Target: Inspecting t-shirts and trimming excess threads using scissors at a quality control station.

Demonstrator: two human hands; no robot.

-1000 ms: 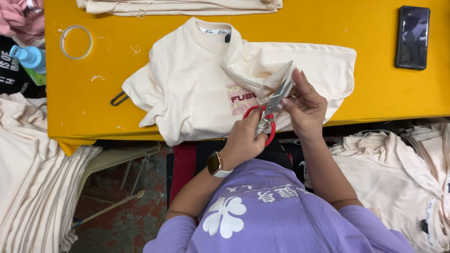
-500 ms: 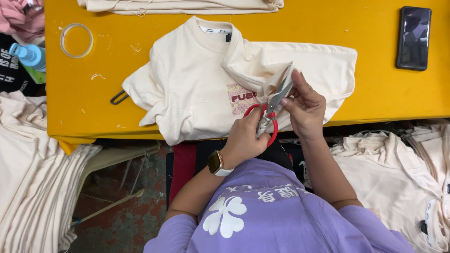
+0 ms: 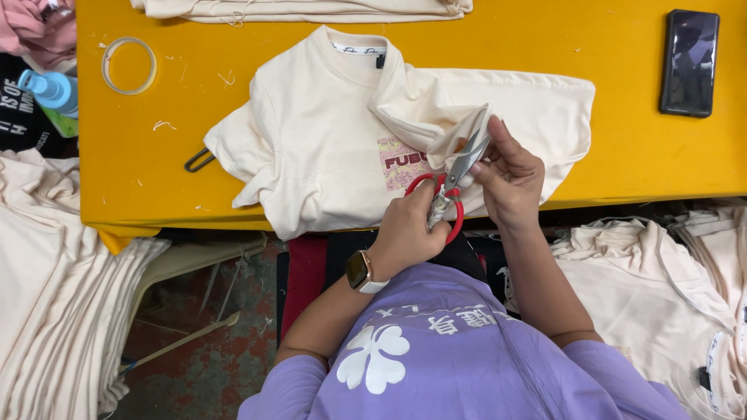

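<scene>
— Where were your hands?

— Low in the middle of the frame. My left hand (image 3: 408,225) gripped the red-handled scissors (image 3: 450,183), fingers through the loops — my right hand (image 3: 510,175) pinched a fold of the cream T-shirt (image 3: 327,148) against the blades.

— And the shirt?

— Spread across the yellow table (image 3: 622,140), mid-frame. Beyond it, a tape ring (image 3: 128,66) upper left, a black phone (image 3: 689,62) upper right.

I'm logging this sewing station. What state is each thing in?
T-shirt: front up on the yellow table, one part lifted.
scissors: in the left hand, blades at the lifted fabric.
right hand: pinching that fabric.
phone: flat, screen dark.
tape ring: lying flat.
</scene>
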